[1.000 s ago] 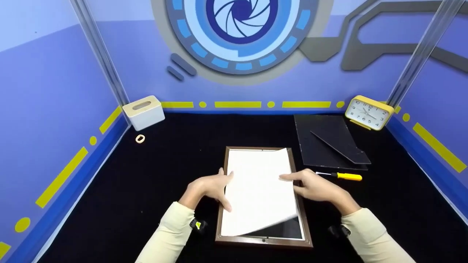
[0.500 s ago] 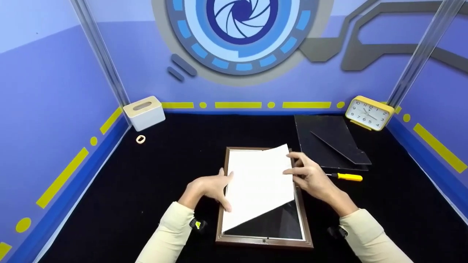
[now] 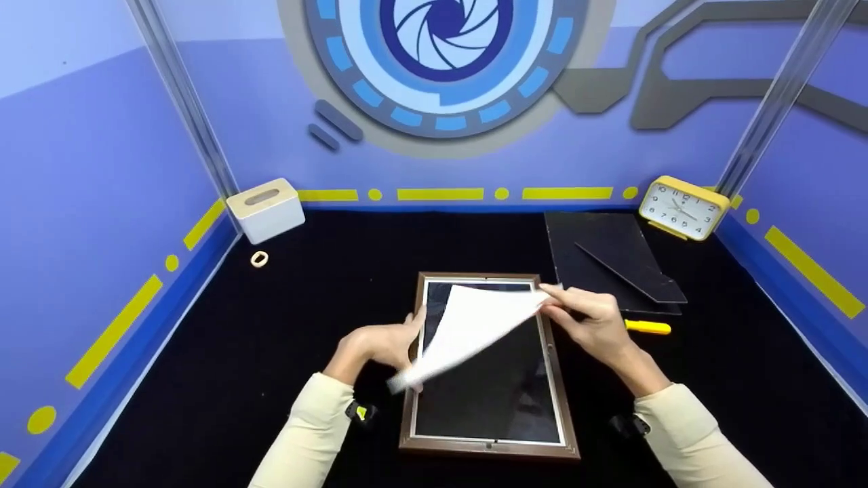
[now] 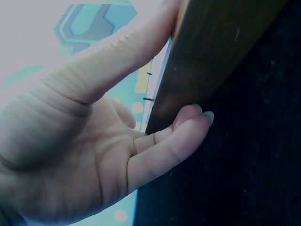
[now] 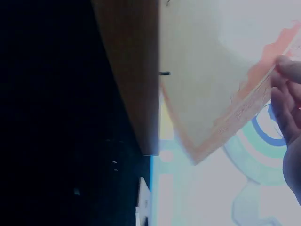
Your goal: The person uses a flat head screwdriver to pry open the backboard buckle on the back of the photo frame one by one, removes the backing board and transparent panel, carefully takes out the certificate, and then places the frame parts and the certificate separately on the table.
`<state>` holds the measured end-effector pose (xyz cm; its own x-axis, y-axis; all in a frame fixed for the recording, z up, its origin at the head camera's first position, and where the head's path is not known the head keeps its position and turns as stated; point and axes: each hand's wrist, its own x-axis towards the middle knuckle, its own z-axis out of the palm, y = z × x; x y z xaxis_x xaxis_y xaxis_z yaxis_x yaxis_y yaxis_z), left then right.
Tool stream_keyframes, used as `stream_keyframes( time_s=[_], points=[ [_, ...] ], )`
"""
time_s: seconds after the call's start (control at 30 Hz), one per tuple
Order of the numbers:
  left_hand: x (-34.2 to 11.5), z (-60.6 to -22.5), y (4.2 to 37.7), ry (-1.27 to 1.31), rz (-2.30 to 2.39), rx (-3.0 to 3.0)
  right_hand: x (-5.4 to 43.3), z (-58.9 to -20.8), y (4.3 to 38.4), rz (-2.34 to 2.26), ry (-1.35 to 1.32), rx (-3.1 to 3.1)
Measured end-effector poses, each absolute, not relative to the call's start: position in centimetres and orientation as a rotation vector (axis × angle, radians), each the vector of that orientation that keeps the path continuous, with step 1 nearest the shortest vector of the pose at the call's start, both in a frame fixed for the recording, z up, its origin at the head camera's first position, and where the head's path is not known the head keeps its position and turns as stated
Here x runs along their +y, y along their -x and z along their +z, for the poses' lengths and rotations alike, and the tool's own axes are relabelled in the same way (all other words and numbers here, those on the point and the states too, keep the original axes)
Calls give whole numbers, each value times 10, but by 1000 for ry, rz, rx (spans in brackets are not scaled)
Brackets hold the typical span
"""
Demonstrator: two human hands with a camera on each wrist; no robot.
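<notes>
A brown picture frame [image 3: 461, 446] lies back side up on the black table, with a dark, shiny panel [image 3: 502, 393] inside it. My right hand [image 3: 597, 322] pinches one corner of a white paper sheet [image 3: 475, 322], which slants up over the frame. In the right wrist view, the underside of the sheet [image 5: 207, 84] bears an ornate orange border. At the frame's left rail, my left hand [image 3: 380, 346] holds the edge. The left wrist view has its curled fingers [image 4: 164, 146] against the frame's outer side [image 4: 202, 61] and the thumb over the top.
Behind the right hand lies a black backing board [image 3: 590, 237] with a black stand leg [image 3: 630, 274]. A yellow-handled screwdriver [image 3: 647, 327] is partly hidden by that hand. Farther back are a yellow clock [image 3: 685, 209], a tissue box [image 3: 268, 210] and a small pale ring [image 3: 259, 259].
The paper sheet has been lifted and swung up and leftward off the frame, baring the dark panel. My right hand shifted its hold to the corner. The left hand stayed at the frame's left edge.
</notes>
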<state>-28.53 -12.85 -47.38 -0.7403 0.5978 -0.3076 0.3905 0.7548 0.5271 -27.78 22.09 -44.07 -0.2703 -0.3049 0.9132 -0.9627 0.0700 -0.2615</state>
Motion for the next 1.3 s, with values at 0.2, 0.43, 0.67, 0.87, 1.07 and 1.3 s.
stream_keyframes(
  time_s=[0.2, 0.43, 0.67, 0.87, 1.07, 1.3],
  points=[
    [-130, -474, 285, -741, 555, 2515, 221, -433, 272, 1445, -1150, -1434],
    [-130, -472, 285, -696, 560, 2496, 219, -420, 264, 1362, -924, -1421],
    [-130, -474, 285, -704, 585, 2475, 236, -433, 283, 1003, -885, -1734],
    [-130, -474, 285, -691, 593, 2475, 243, -442, 291, 853, -859, -1917],
    [-130, -472, 285, -669, 608, 2460, 235, -430, 279, 1052, -687, -1919],
    [-130, -473, 286, -678, 607, 2461, 238, -436, 285, 1575, -190, -1897]
  ],
)
